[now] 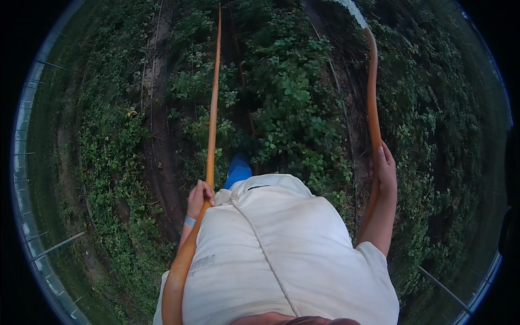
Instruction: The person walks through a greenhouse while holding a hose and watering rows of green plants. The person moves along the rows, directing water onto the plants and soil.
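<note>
An orange hose runs forward from over my left shoulder, past my left side, and away between the plants. My left hand is closed around it near my waist. On the right, my right hand grips a length of orange hose, which rises ahead and curves left at its end. Water pours out of that end at the top of the view. Whether both lengths are one hose cannot be seen, since my body hides the part between.
Rows of leafy green plants stand ahead and on both sides. Bare soil strips with thin lines lie between rows. A blue boot shows below me. Metal poles stick out at the left and right rims.
</note>
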{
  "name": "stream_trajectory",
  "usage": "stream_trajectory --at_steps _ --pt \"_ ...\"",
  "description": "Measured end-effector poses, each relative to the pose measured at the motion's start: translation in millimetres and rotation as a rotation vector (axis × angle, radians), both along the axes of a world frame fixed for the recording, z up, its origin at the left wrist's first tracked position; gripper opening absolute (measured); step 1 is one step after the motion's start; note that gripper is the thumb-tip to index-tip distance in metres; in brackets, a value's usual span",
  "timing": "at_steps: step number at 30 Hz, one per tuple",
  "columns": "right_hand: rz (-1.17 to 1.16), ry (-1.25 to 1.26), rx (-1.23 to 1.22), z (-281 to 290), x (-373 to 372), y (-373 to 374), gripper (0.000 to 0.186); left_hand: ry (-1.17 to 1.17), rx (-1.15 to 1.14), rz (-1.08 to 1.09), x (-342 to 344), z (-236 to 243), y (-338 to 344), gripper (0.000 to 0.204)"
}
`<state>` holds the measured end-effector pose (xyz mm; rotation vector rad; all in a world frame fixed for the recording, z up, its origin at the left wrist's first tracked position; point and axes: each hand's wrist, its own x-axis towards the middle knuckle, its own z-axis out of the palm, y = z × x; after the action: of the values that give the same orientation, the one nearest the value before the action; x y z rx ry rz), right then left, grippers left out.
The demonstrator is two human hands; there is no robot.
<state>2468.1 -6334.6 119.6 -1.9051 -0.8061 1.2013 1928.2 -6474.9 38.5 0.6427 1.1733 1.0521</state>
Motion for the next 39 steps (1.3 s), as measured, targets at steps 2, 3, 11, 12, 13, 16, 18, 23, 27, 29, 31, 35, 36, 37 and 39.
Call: stream_trajectory --at_steps 2,3,11,12,13,16,18,23,27,29,31,35,36,37,39 --pt "-0.016 -0.083 0.04 -20.5 31.7 -14.4 0.045 -0.008 -0.038 0.011 2.9 -5.8 -36.3 0.053" --pt "0.025 -0.033 0.012 -9.6 34.0 -23.6 0.045 0.028 -0.071 0.029 10.8 4.5 -51.8 0.053" --pt "0.052 -0.025 0.03 17.4 25.3 -101.8 0.046 0.066 -0.18 -0.02 34.3 19.2 -88.2 0.053" --pt "0.044 0.004 0.069 19.2 22.5 -107.7 0.046 0.045 -0.172 -0.029 30.4 16.7 -90.1 0.052" --pt "0.021 0.02 0.04 23.7 16.0 -122.0 0.047 0.034 -0.169 -0.052 24.6 13.6 -98.9 0.052" --pt "0.007 0.035 0.09 21.9 0.2 -161.3 0.047 0.001 -0.091 -0.116 5.0 11.4 -99.1 0.052" --pt "-0.007 0.045 0.086 24.9 -13.5 -191.9 0.046 -0.034 -0.042 -0.146 -2.9 14.7 -103.9 0.051" --pt "-0.059 0.069 0.057 22.7 -25.1 -281.5 0.045 -0.041 0.032 -0.169 -12.9 20.7 -125.3 0.05" --pt "-0.051 0.069 0.008 30.1 -31.2 -341.0 0.045 -0.049 0.071 -0.162 -19.8 22.5 -148.3 0.047" --pt "-0.045 0.06 -0.029 31.7 -28.4 -361.1 0.045 -0.05 0.08 -0.134 -16.2 25.0 -162.6 0.047" --pt "-0.038 0.044 -0.064 31.2 -21.0 -373.3 0.045 -0.047 0.087 -0.102 -9.7 27.6 -179.9 0.047" --pt "0.004 -0.021 -0.058 29.8 3.9 -365.9 0.045 -0.059 0.115 -0.056 13.8 18.9 -220.2 0.047" --pt "0.015 -0.031 -0.03 26.4 13.5 -360.1 0.045 -0.067 0.123 -0.051 21.8 15.2 -232.3 0.047" --pt "0.028 -0.04 -0.001 20.9 24.8 -352.2 0.045 -0.083 0.121 -0.019 30.0 8.8 -246.3 0.048" --pt "0.072 -0.051 0.04 18.6 43.6 -339.5 0.045 -0.117 0.101 0.038 50.4 -3.4 -277.3 0.048"
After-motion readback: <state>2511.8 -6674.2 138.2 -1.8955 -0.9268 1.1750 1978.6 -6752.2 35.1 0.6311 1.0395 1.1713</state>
